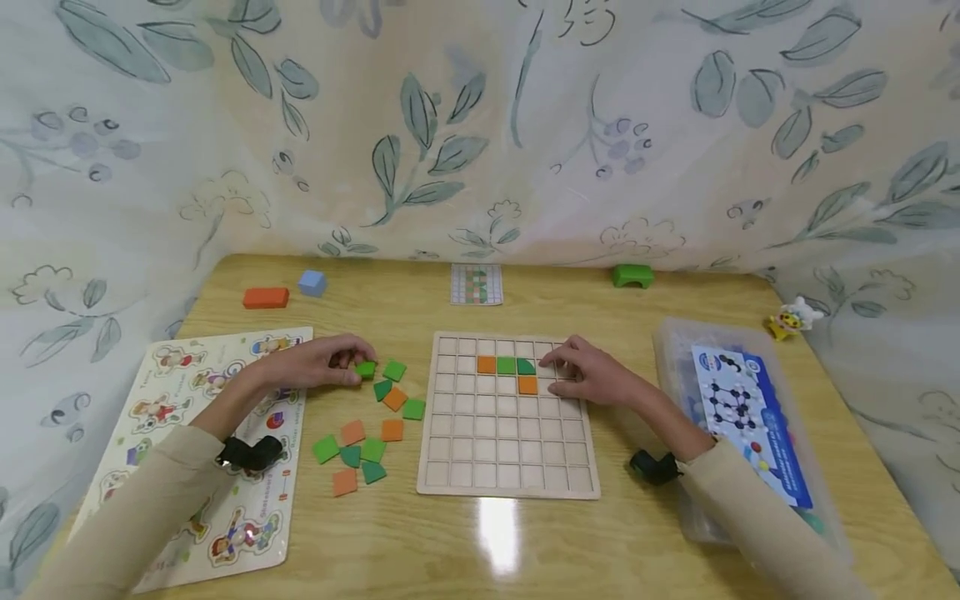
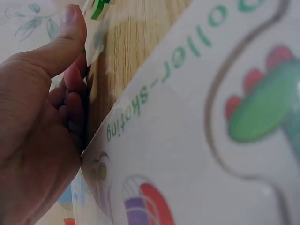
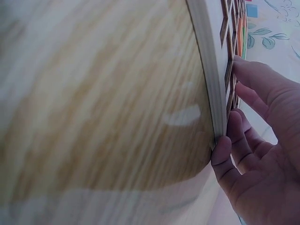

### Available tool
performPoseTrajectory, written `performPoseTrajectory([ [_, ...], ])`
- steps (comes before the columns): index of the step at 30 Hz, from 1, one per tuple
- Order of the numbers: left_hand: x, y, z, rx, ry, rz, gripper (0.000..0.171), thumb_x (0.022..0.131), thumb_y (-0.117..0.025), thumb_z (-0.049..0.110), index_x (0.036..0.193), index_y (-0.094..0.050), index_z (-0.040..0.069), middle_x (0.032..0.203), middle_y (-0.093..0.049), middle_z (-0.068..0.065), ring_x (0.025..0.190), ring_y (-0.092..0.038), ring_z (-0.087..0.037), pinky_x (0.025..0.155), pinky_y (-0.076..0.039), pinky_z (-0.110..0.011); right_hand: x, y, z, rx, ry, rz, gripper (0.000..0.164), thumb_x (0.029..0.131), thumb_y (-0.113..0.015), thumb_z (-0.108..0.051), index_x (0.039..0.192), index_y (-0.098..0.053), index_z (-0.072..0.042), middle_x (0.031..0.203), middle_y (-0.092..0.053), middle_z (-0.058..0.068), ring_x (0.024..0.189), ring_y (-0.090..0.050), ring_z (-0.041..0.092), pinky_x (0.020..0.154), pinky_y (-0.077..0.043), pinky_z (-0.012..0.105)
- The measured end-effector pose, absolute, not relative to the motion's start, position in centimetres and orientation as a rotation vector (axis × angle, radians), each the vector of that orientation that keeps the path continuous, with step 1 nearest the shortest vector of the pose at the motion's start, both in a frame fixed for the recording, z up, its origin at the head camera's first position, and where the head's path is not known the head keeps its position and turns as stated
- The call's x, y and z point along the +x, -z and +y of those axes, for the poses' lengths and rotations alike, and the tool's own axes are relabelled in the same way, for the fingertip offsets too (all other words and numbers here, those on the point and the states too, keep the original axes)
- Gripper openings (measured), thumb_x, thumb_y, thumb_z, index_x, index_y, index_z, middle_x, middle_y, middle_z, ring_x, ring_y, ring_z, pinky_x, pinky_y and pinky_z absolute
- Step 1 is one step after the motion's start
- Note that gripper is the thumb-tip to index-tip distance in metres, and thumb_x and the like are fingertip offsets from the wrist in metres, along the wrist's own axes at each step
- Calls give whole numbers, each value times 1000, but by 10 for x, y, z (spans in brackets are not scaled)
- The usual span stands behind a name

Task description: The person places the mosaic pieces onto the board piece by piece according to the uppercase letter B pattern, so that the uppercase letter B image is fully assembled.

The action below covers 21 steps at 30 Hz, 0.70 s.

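Observation:
My left hand (image 1: pixel 318 362) pinches a green square tile (image 1: pixel 365 369) between thumb and fingers, left of the wooden grid board (image 1: pixel 480 483). In the left wrist view the thumb (image 2: pixel 70 37) hides most of that tile. Relaxed fingers of my right hand (image 1: pixel 592 372) rest on the board's upper right part. One fingertip (image 3: pixel 222 146) is at the board's edge in the right wrist view. In the board's cells lie an orange square (image 1: pixel 487 365), a green square (image 1: pixel 506 366), a dark green quarter-round tile (image 1: pixel 526 367) and, below it, another orange square (image 1: pixel 528 385).
Several loose green and orange tiles (image 1: pixel 372 450) lie left of the board. A picture puzzle (image 1: pixel 262 550) is at far left, a clear plastic box (image 1: pixel 693 521) at right. Behind stand a pattern card (image 1: pixel 476 285), red block (image 1: pixel 266 298), blue block (image 1: pixel 312 283) and green block (image 1: pixel 633 276).

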<state>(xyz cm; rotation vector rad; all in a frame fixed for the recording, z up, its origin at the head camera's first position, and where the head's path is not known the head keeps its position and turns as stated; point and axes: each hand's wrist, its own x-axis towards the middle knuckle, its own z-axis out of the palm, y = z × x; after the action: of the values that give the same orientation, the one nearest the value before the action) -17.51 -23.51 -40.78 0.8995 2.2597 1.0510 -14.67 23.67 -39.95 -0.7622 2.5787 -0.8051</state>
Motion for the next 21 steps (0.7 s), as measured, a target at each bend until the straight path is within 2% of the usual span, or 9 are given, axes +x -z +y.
performPoseTrajectory([
  [8, -176, 408, -234, 862, -1056, 2254, 29, 95, -62, 22, 121, -58, 12, 100, -57, -5, 85, -48, -11, 76, -42, -23, -148, 399, 235, -783, 801, 2593, 37, 91, -69, -22, 125, -62, -12, 105, -49, 8, 87, -48, 14, 77, -43, 31],
  [15, -178, 402, -229, 857, -1065, 2321, 29, 95, -63, 18, 122, -58, 10, 98, -56, -3, 84, -48, -9, 74, -43, -24, -148, 400, 236, -781, 820, 2566, 37, 91, -68, -22, 126, -61, -12, 104, -49, 8, 87, -48, 15, 78, -43, 32],
  [21, -162, 388, -175, 965, -1019, 2414, 33, 93, -65, 13, 124, -59, 3, 103, -59, -7, 90, -53, -14, 79, -48, -28, -147, 401, 237, -797, 816, 2583, 37, 91, -69, -23, 125, -62, -12, 106, -50, 7, 87, -48, 14, 77, -43, 32],
])
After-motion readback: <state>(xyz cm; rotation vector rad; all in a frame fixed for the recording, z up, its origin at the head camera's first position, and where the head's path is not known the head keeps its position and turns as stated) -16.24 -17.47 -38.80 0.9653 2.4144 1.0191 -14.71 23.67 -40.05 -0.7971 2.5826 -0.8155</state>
